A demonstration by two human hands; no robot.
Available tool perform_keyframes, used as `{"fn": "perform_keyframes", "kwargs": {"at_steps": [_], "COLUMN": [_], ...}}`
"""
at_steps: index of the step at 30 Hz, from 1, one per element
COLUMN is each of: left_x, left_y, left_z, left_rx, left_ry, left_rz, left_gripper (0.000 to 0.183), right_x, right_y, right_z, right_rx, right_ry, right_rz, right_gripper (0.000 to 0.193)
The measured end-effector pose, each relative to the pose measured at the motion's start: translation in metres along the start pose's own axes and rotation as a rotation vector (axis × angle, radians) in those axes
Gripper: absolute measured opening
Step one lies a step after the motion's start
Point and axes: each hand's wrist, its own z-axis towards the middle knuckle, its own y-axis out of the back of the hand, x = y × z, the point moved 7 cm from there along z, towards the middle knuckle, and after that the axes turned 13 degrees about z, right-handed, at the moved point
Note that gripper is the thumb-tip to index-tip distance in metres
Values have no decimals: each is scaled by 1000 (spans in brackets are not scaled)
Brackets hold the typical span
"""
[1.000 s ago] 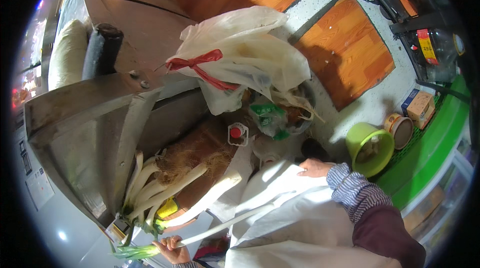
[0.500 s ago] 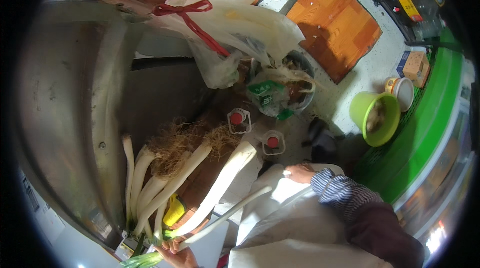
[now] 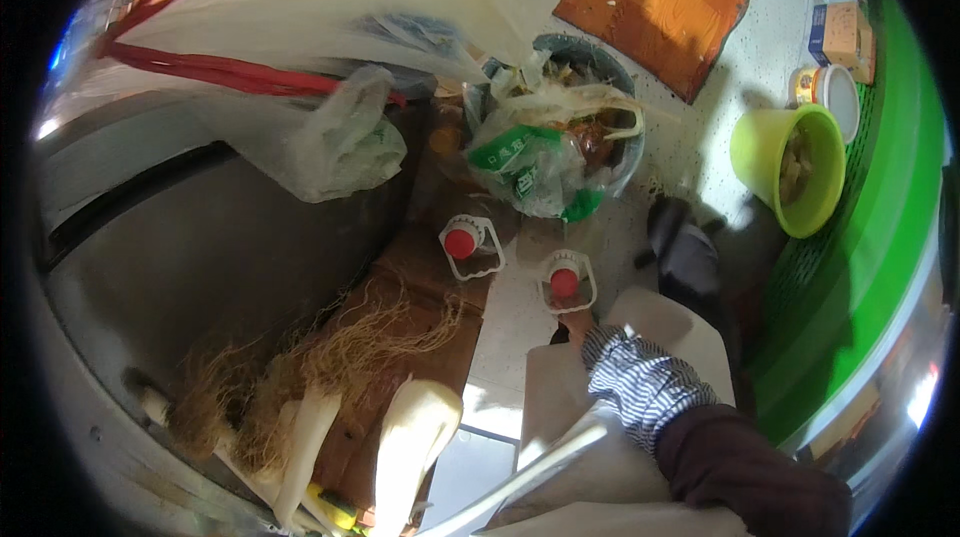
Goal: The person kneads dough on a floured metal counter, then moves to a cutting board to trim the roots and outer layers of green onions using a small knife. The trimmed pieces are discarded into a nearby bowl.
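Note:
My right hand (image 3: 575, 323) reaches out just past my knee, beside the white handle of a red-capped clear jug (image 3: 564, 283). Its fingers are small and partly hidden, so I cannot see whether they touch the handle. My left hand is outside the picture. A thin pale leek stalk (image 3: 550, 464) slants up from the lower edge across my white apron (image 3: 640, 487). At lower left lie thick white leeks (image 3: 415, 432) with tangled brown roots (image 3: 330, 352); their lower parts are cut off by the picture's edge.
A second red-capped jug (image 3: 462, 243) stands left of the first. Behind them is a bin (image 3: 625, 172) with a plastic bag of scraps. A large translucent bag (image 3: 300, 7) with red ties hangs upper left. A yellow-green bucket (image 3: 745, 162) stands by the green ledge (image 3: 850, 267) at right.
The view has shifted, with the leeks lower in the picture and the left hand gone from it. My right hand has moved forward from the apron to beside the jug handle.

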Motion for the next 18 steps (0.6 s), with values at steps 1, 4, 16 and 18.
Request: {"fn": "perform_keyframes", "kwargs": {"at_steps": [1,4,16,18], "left_x": [-2,-2,11,13], "left_y": [2,1,-39,-42], "left_z": [1,7,47,51], "left_rx": [-13,-32,79,82], "left_ry": [-45,-128,-17,-15], "left_rz": [73,199,162,165], "left_gripper": [49,45,45,44], "right_x": [-3,-4,-10,-12], "right_y": [5,11,-13,-12], "right_z": [0,1,60,53], "right_rx": [8,-50,-516,-464], "right_ry": [-45,-100,-53,-69], "right_rz": [110,473,559,505], "right_gripper": [53,50,46,46]}}
